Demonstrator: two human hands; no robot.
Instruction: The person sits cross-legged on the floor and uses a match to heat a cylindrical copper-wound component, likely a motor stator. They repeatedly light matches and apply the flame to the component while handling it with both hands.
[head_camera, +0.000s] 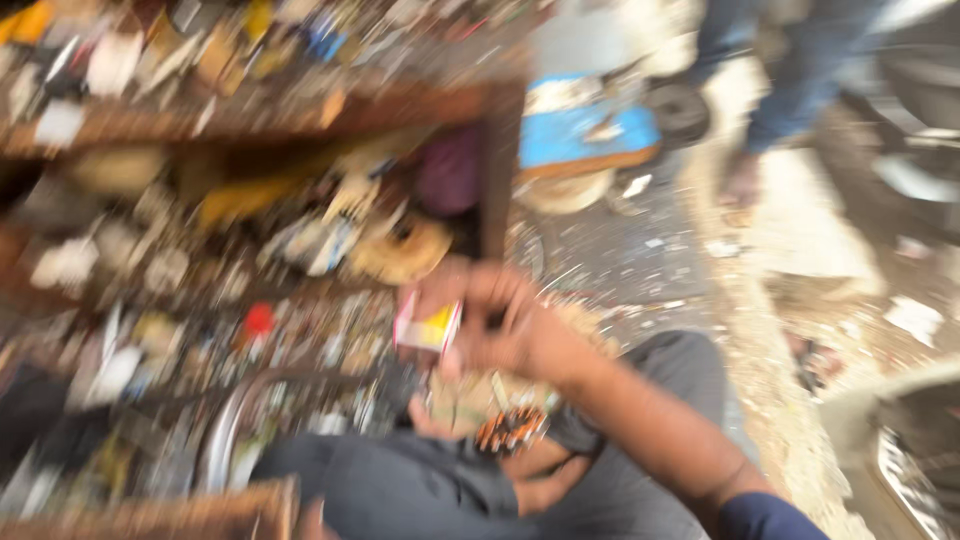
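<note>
Overhead, blurred: gritty grey floor (640, 260), cluttered wooden shelf (300, 110) upper left. Right hand (500, 325) clamped on small glossy box (428, 328); left hand's grip indiscernible.

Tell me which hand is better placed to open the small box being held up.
Probably the left. The right hand already grips the small pink, yellow and white box, so it is occupied. The left hand sits just below it, though blur hides whether it is free.

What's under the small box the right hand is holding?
Below the box in the right hand lies a blurred copper-wound part on the lap. The left hand is hidden.
</note>
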